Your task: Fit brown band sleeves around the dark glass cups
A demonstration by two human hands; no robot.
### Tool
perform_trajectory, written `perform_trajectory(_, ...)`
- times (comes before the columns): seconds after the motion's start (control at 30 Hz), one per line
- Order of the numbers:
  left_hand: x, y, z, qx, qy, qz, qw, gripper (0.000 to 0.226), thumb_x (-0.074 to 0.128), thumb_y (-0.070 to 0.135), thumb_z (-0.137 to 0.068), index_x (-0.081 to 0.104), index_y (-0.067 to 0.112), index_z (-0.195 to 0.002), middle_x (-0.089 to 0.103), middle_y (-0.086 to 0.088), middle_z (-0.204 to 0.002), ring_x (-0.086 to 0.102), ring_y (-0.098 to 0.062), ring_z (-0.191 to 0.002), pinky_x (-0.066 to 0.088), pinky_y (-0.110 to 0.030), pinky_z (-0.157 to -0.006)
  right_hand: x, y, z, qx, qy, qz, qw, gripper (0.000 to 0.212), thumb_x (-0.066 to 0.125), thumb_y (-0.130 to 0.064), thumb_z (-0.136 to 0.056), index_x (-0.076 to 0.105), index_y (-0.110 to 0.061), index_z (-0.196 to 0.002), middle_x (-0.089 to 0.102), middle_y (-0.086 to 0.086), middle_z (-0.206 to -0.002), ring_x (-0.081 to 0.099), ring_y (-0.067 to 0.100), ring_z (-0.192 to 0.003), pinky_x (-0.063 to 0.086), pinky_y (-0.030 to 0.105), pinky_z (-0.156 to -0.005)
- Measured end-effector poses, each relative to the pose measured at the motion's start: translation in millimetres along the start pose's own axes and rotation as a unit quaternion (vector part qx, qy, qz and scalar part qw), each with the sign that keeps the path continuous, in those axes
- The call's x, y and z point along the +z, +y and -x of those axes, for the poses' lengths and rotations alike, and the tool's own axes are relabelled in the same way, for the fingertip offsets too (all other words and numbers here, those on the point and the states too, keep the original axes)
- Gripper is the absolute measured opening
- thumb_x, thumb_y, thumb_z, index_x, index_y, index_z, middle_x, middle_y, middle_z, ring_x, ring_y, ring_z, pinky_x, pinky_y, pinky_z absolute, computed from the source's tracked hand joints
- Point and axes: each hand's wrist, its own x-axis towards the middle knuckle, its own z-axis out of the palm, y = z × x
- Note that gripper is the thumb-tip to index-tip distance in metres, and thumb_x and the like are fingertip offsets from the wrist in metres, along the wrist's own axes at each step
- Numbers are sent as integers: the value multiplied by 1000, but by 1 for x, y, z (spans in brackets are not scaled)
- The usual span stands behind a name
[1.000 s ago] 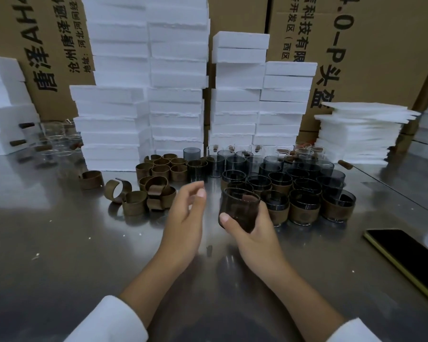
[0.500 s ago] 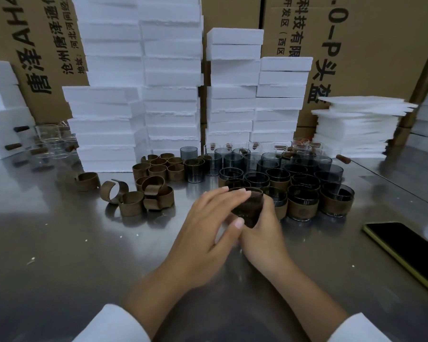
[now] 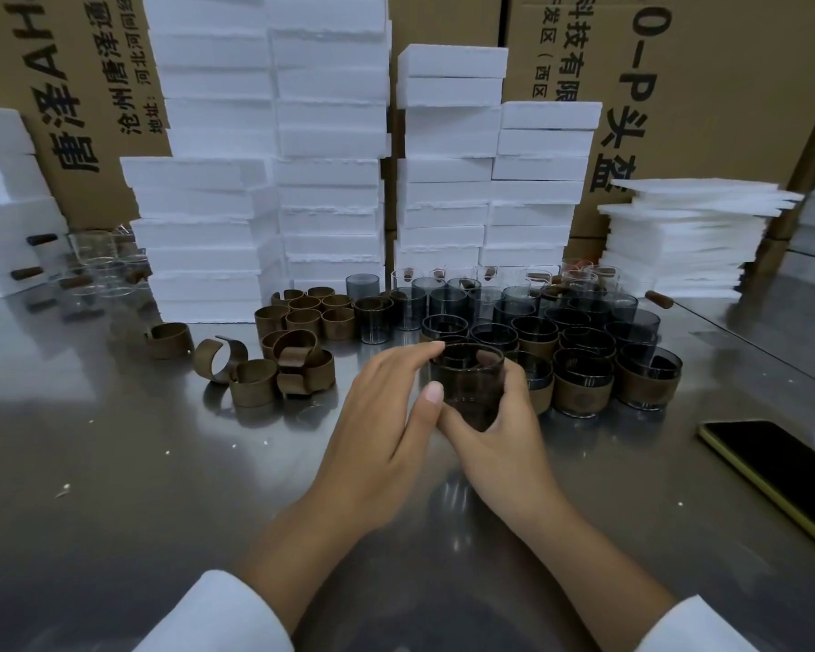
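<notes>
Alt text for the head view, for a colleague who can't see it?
The right hand grips a dark glass cup over the steel table while fingertips of the left hand touch its rim. Loose brown sleeves lie left, sleeved cups right.

I'm gripping the dark glass cup in my right hand and touching its rim with my straight-fingered left hand.

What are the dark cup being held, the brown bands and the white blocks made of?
Dark see-through cup: tinted glass, glossy highlights. Curled brown bands: matte, perhaps leather or cork sheet. Stacked white blocks: likely foam, matte with ragged edges.
</notes>
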Motion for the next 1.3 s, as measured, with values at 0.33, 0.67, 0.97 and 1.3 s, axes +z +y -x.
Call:
perform_trajectory(0.33, 0, 4, 0, -38, -13, 40, 998, 49, 21, 61, -90, 37, 43, -133, 40, 38, -122, 40, 7, -121, 36, -25, -105, 1, -1, 2, -9, -36, 2, 999, 51, 80, -16, -75, 49, -30, -114, 65, -16, -102, 62, -9, -94, 45, 6, -75)
perform_trajectory(0.67, 1, 6, 0, -3, -23, 46, 999, 42, 26, 57, -94, 41, 45, -131, 42, 28, -131, 39, -1, -130, 35, -33, -108, 5, 3, 4, -13, -90, 43, 995, 58, 70, -48, -59, 46, -44, -111, 64, -18, -106, 62, 1, -101, 51, 22, -83)
perform_trajectory(0.97, 4, 10, 1, 67, -26, 34, 997, 44, 23, 56, -98, 50, 36, -127, 49, 26, -124, 44, -4, -126, 35, -23, -102, 3, 0, 3, 6, -65, 56, 996, 53, 71, -41, -59, 45, -37, -105, 63, -9, -105, 63, 3, -94, 47, 18, -75)
perform_trajectory(1.3, 0, 5, -1, 35, -17, 46, 998, 44, 24, 56, -96, 57, 34, -115, 56, 20, -113, 50, -3, -113, 44, -15, -79, -3, 7, -3, 36, 4, 80, 996, 45, 80, -18, -73, 44, -36, -94, 61, -12, -97, 57, -12, -80, 42, 2, -63)
